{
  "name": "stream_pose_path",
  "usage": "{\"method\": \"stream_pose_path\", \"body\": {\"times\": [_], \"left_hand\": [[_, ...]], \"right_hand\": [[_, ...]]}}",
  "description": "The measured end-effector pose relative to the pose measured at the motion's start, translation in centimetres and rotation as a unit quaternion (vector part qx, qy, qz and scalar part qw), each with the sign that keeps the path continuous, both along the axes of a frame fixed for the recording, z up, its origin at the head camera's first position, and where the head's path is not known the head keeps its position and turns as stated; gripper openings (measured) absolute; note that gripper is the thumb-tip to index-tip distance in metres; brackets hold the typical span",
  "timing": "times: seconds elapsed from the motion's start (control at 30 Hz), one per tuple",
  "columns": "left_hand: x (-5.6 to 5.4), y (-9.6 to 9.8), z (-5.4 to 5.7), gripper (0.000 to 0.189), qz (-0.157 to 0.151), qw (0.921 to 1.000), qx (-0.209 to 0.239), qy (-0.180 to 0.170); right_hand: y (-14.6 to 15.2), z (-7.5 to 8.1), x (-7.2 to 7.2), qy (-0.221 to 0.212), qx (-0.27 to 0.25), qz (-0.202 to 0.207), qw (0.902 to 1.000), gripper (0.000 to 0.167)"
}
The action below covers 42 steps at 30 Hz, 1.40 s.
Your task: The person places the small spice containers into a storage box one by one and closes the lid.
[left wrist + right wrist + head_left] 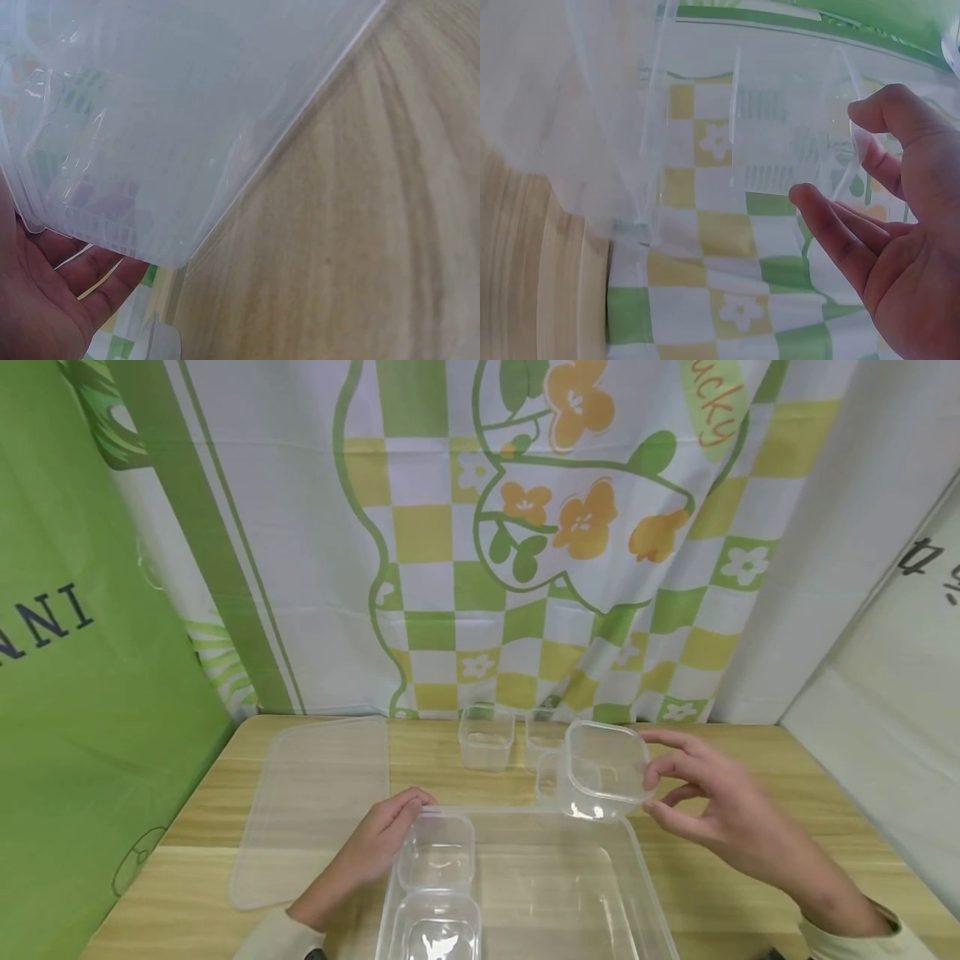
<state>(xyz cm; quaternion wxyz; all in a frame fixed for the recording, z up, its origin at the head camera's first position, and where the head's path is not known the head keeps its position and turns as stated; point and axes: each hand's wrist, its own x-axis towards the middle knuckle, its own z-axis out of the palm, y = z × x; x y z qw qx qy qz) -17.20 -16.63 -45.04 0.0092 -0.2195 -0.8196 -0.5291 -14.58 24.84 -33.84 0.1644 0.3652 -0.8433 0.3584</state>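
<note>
My right hand (716, 806) pinches a small clear plastic container (607, 764) by its right side. It is held tilted above the far right corner of a large clear plastic box (656, 893). In the right wrist view, the thumb and fingers press on the rim and wall of the container (772, 142). My left hand (382, 831) grips the far left corner of the large box. From the left wrist, its fingers (112, 289) bend around the box's corner. Two small clear containers, a far one (438, 852) and a near one (442, 927), sit along the box's left side.
Behind the box, other small clear containers (486, 739) stand on the wooden table (420, 768) by the curtain (427, 585). A flat translucent lid (315, 802) lies to the left. Green fabric (97, 652) hangs at the left, white fabric (900, 735) at the right.
</note>
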Motion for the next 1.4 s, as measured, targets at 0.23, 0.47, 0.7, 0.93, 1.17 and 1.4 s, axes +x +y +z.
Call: {"method": "stream_pose_path", "body": {"times": [0.23, 0.47, 0.7, 0.93, 1.17, 1.4], "left_hand": [[0.1, 0.1, 0.0, 0.031, 0.006, 1.0, -0.004, -0.002], [0.0, 0.0, 0.0, 0.031, 0.004, 1.0, 0.002, -0.007], [-0.1, -0.1, -0.1, 0.031, 0.001, 0.9999, 0.007, -0.009], [-0.2, 0.0, -0.2, 0.031, 0.002, 0.9999, 0.009, -0.011], [-0.2, -0.1, -0.2, 0.031, -0.002, 1.0, 0.004, -0.003], [-0.1, -0.1, -0.2, 0.031, 0.002, 1.0, 0.004, -0.005]], "right_hand": [[-0.8, -0.3, 0.8, 0.002, 0.013, 0.017, 0.9998, 0.049], [-2.1, -0.9, 1.3, -0.061, 0.015, 0.048, 0.9969, 0.037], [-3.2, -2.3, 1.7, -0.078, 0.034, 0.087, 0.9926, 0.028], [-4.3, -3.3, 2.2, -0.103, 0.075, 0.108, 0.9859, 0.019], [-5.2, -3.8, 2.3, -0.1, 0.101, 0.106, 0.9841, 0.013], [-5.8, -4.5, 2.3, -0.103, 0.107, 0.099, 0.984, 0.012]]}}
